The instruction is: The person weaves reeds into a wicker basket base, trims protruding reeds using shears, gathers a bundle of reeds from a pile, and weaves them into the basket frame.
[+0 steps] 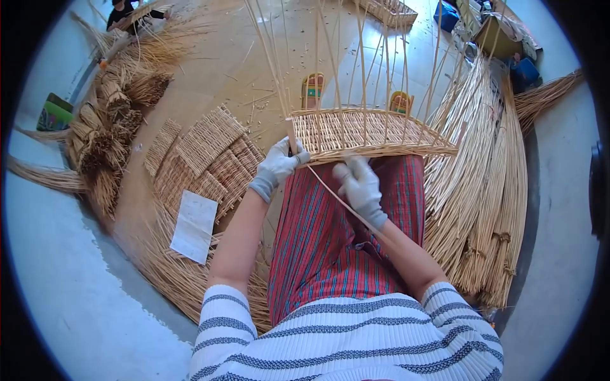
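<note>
1. The panel [375, 130] is above the person's lap [305, 235], its canes [362, 63] pointing away from the body.
2. The left hand [278, 165] holds the panel's left corner; its fingers are closed around this edge.
3. The right hand [361, 185] is near the close edge, blurred; I cannot tell whether its fingers pinch something.
4. One loose strand [332, 192] runs from near the left hand toward the right wrist.

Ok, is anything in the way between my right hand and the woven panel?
Nothing visible stands between your right hand and the woven panel; the hand is at its near edge, though blur hides whether they touch. A loose strand slants down from near your left hand, beside that spot, not across it.
</note>
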The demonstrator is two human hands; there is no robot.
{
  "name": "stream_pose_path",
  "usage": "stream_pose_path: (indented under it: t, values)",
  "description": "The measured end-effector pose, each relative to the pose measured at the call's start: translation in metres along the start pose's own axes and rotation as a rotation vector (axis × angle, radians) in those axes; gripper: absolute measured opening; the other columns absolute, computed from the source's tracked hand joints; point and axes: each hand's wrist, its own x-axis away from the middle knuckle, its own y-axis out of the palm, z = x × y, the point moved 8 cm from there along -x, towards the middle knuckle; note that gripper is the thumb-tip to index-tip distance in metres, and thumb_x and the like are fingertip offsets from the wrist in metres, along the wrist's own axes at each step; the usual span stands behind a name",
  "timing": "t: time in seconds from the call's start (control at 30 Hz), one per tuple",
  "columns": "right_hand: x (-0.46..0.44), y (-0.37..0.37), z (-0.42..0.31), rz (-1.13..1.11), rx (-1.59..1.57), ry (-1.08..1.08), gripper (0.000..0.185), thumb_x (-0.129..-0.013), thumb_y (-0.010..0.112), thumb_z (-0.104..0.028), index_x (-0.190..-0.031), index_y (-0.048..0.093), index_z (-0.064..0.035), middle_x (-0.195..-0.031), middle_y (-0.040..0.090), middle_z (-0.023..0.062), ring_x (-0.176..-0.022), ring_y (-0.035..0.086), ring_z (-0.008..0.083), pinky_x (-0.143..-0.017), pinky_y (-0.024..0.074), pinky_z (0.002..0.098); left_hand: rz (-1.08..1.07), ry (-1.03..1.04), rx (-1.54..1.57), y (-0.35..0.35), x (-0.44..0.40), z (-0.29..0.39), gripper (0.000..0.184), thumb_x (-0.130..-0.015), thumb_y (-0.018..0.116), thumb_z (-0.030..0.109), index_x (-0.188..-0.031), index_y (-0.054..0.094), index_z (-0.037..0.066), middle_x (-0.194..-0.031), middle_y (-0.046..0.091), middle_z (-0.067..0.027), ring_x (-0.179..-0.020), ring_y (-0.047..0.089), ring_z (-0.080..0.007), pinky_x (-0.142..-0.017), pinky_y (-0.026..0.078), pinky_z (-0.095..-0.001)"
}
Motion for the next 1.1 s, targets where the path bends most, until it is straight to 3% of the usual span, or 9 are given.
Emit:
stream_pose_path:
  t: [0.1, 0.17, 0.3, 0.47, 0.53, 0.8, 0.87, 0.97, 1.1]
  values:
    - [-0.036, -0.006, -0.078, 0.206, 0.418, -0.766, 0.053, -0.095, 0.064, -0.005, -0.145, 0.045, -0.0048, -0.120, 0.063, 0.0112, -0.090, 0.066, 0.0191, -0.078, 0.0568, 0.0340, 0.029, -0.005, -0.042, 0.000, -0.001, -0.001, 0.022, -0.086, 0.078, 0.014, -0.088, 0.057, 0.010, -0.078, 0.053, 0.0052, -0.072, 0.047, -0.0075, -0.069, 0.044, -0.0257]
    - [-0.048, 0.032, -0.111, 0.124, 0.801, -0.901, 0.064, -0.093, 0.064, -0.006, -0.152, 0.039, -0.0129, -0.130, 0.059, 0.0133, -0.097, 0.067, 0.0253, -0.081, 0.0568, 0.0373, 0.037, -0.022, -0.052, 0.006, 0.001, 0.006, 0.024, -0.085, 0.080, 0.015, -0.085, 0.057, 0.010, -0.076, 0.052, 0.0056, -0.071, 0.046, -0.0075, -0.067, 0.044, -0.0259]
    - [-0.083, 0.040, -0.126, 0.020, 0.798, -0.706, 0.077, -0.091, 0.065, -0.008, -0.158, 0.032, -0.0304, -0.135, 0.055, 0.0147, -0.099, 0.067, 0.0289, -0.085, 0.0547, 0.0411, 0.133, -0.087, -0.055, 0.003, 0.002, 0.004, 0.027, -0.083, 0.085, 0.019, -0.080, 0.059, 0.010, -0.076, 0.055, 0.0059, -0.073, 0.049, -0.0078, -0.071, 0.045, -0.0268]
    - [-0.055, -0.058, -0.019, 0.098, 0.470, -0.330, 0.032, -0.092, 0.065, 0.001, -0.122, 0.070, -0.0084, -0.111, 0.070, 0.0110, -0.107, 0.066, 0.0257, -0.095, 0.0517, 0.0336, 0.132, -0.011, -0.036, 0.001, 0.001, 0.002, 0.032, -0.080, 0.087, 0.014, -0.078, 0.055, 0.010, -0.070, 0.052, 0.0060, -0.066, 0.045, -0.0071, -0.062, 0.043, -0.0260]
    - [-0.015, -0.050, -0.049, 0.245, 0.684, -0.658, 0.038, -0.089, 0.069, -0.003, -0.126, 0.067, -0.0121, -0.107, 0.069, 0.0125, -0.098, 0.068, 0.0287, -0.086, 0.0550, 0.0370, 0.127, 0.002, 0.048, -0.001, -0.004, -0.009, 0.031, -0.081, 0.086, 0.013, -0.079, 0.055, 0.009, -0.070, 0.052, 0.0055, -0.065, 0.045, -0.0076, -0.062, 0.043, -0.0265]
    - [-0.046, -0.025, -0.048, 0.129, 1.168, -0.624, 0.022, -0.093, 0.066, -0.018, -0.114, 0.071, -0.0163, -0.097, 0.065, 0.0121, -0.085, 0.066, 0.0318, -0.073, 0.0525, 0.0426, -0.165, 0.110, -0.103, -0.002, 0.004, 0.019, 0.039, -0.077, 0.087, 0.018, -0.099, 0.056, 0.009, -0.091, 0.053, 0.0016, -0.082, 0.050, -0.0104, -0.075, 0.046, -0.0280]
    - [-0.045, -0.032, -0.028, 0.003, 1.004, -0.553, 0.026, -0.092, 0.067, -0.017, -0.118, 0.069, -0.0171, -0.096, 0.065, 0.0123, -0.086, 0.066, 0.0321, -0.075, 0.0527, 0.0426, -0.209, 0.037, -0.060, -0.004, 0.006, 0.005, 0.058, -0.066, 0.096, 0.036, -0.098, 0.056, 0.008, -0.093, 0.051, 0.0012, -0.092, 0.050, -0.0138, -0.088, 0.044, -0.0286]
    - [-0.022, -0.031, -0.017, -0.078, 0.768, -0.342, 0.064, -0.089, 0.070, -0.012, -0.149, 0.048, -0.0199, -0.097, 0.066, 0.0113, -0.087, 0.067, 0.0260, -0.081, 0.0539, 0.0380, -0.049, 0.024, -0.174, 0.000, 0.000, -0.006, 0.056, -0.067, 0.096, 0.031, -0.096, 0.055, 0.008, -0.084, 0.049, 0.0029, -0.081, 0.049, -0.0122, -0.078, 0.046, -0.0284]
    - [-0.020, -0.031, 0.014, -0.017, -0.307, -0.068, 0.077, -0.089, 0.073, -0.006, -0.156, 0.035, -0.0171, -0.096, 0.062, 0.0058, -0.076, 0.058, 0.0115, -0.065, 0.0505, 0.0225, 0.212, 0.026, -0.226, 0.006, 0.004, 0.008, 0.048, -0.070, 0.095, 0.023, -0.086, 0.051, 0.010, -0.074, 0.047, 0.0054, -0.068, 0.043, -0.0099, -0.063, 0.043, -0.0287]
